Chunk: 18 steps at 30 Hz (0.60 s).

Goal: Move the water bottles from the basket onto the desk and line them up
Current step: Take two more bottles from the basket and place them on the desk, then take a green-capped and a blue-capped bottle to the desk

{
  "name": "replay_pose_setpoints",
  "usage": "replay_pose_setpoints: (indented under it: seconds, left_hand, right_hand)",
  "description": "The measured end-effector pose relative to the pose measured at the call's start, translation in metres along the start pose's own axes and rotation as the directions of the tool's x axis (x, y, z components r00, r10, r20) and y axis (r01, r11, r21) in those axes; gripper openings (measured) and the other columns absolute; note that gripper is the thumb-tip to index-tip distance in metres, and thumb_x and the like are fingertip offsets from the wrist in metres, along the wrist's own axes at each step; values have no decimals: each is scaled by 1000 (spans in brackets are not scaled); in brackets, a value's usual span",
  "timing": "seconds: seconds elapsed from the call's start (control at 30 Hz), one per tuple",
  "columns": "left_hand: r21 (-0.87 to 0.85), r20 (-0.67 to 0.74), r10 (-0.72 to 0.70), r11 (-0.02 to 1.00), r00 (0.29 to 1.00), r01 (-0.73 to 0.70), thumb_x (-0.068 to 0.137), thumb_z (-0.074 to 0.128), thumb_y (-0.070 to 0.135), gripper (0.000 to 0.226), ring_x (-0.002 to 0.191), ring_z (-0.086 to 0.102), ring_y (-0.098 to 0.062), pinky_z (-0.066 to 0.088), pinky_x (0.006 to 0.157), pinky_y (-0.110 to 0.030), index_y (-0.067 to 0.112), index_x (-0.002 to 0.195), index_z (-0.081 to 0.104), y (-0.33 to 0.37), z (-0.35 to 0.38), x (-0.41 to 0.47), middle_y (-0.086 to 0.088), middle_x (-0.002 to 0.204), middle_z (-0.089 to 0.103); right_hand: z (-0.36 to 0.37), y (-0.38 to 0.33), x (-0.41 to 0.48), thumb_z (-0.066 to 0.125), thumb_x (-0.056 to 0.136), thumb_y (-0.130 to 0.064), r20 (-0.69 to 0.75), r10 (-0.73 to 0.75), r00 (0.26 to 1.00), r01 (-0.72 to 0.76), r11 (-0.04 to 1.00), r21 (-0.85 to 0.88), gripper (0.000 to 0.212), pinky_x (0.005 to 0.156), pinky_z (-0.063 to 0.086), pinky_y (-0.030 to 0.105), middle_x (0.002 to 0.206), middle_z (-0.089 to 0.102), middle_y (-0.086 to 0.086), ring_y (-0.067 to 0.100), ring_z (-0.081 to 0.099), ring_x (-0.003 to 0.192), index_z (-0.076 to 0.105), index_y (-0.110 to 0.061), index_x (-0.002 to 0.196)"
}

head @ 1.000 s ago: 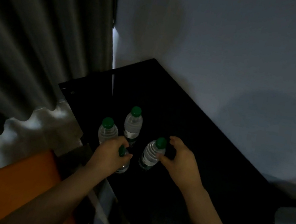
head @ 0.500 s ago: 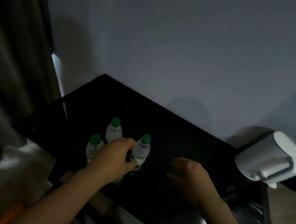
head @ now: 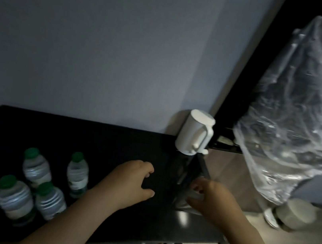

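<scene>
Several clear water bottles with green caps stand in a loose cluster at the left of the black desk (head: 90, 138): two at the back (head: 36, 166) (head: 77, 170) and two in front (head: 13, 198) (head: 50, 201). My left hand (head: 132, 180) hovers over the desk to the right of them, fingers spread, holding nothing. My right hand (head: 207, 195) is at the desk's right end, fingers curled at a dark, shiny shape (head: 185, 173) that may be the basket. Something pale and blurred sits between its fingers.
A white kettle (head: 194, 135) stands at the desk's back right corner against the grey wall. Beyond the desk's right edge is a large object wrapped in clear plastic (head: 305, 101), with a pale round thing (head: 292, 212) on the floor beneath it.
The view has swung right. My left hand let go of the bottle it held and moved right, away from the cluster. My right hand moved to the desk's right end.
</scene>
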State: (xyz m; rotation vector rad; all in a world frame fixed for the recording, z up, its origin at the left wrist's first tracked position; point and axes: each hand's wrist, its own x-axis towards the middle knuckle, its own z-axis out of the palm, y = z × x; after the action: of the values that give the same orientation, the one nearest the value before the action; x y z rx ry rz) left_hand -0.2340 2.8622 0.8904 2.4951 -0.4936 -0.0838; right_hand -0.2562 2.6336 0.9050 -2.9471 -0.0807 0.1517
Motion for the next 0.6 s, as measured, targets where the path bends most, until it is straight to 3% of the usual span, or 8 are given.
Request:
replay_pose_setpoints:
  seconds: [0.13,0.23,0.37,0.5,0.6]
  left_hand:
    - [-11,43,117,993,992,-117,77,70,42,47,98,51,2,37,69,-9,36,119,51,60,27,21,19,112,53]
    - [-13,58,197,980,979,-196,76,70,41,43,97,54,-2,48,80,-20,31,114,54,106,47,32,15,110,55]
    - [1,97,262,965,960,-264,75,70,40,43,101,56,-7,49,86,-26,27,113,56,161,77,39,12,109,57]
    - [-4,160,338,940,928,-342,74,71,36,38,98,59,-12,50,87,-35,20,106,59,228,119,43,6,105,60]
    - [-44,216,398,916,892,-398,74,72,33,37,99,58,-11,49,87,-33,21,106,61,273,151,42,6,105,61]
  right_hand:
    - [-24,54,-41,68,78,-37,-77,113,991,-111,994,22,36,82,48,27,108,69,-6,13,63,102,63,-28,112]
    - [-39,97,-74,69,80,-38,-139,173,975,-164,983,79,32,82,49,27,106,69,-8,11,63,100,65,-27,109]
    - [-44,148,-118,69,79,-38,-168,252,953,-238,966,99,29,79,49,24,105,70,-9,9,63,97,65,-26,106]
    - [-46,207,-170,68,81,-38,-166,353,921,-338,934,115,36,86,48,25,114,66,-10,10,60,105,62,-27,114]
    - [-47,242,-207,67,82,-39,-161,438,885,-419,897,139,38,87,47,27,116,64,-10,9,58,106,60,-26,118]
